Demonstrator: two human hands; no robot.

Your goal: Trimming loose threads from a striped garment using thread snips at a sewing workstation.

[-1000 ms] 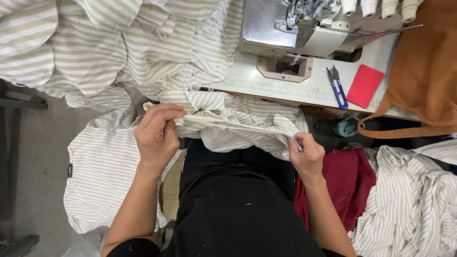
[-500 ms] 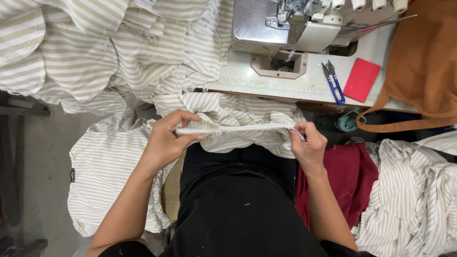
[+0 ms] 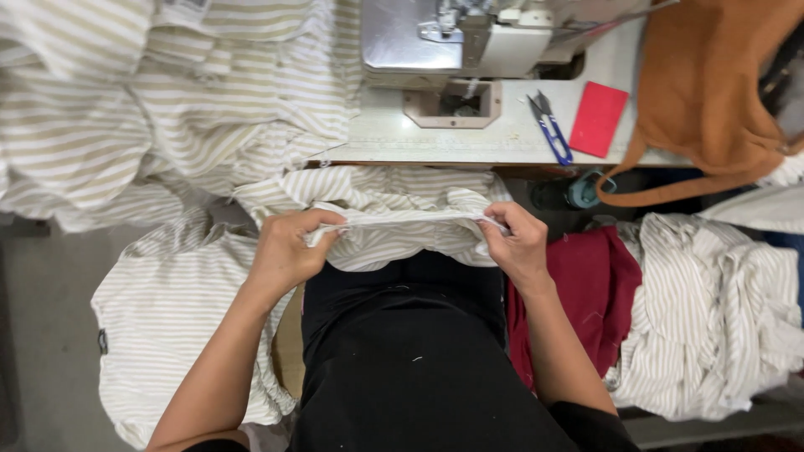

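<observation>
Below the sewing machine (image 3: 469, 42), at its six o'clock, striped cloth (image 3: 402, 222) pulled taut between closed left hand (image 3: 289, 251) and right hand (image 3: 519, 247); seemingly aligning an edge, needing feeding under the needle.

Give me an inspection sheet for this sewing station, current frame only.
Surface: white machine table, sewing machine at its back.
Job's things: striped fabric piece, its edge pulled taut over the lap.
Clutter: blue thread snips, red card, brown bag on the table.
Hands: left hand and right hand each pinch one end of the edge.
Cables: nothing seen.
Surroundings: striped garment piles left and right, dark red cloth beside the right arm.
</observation>
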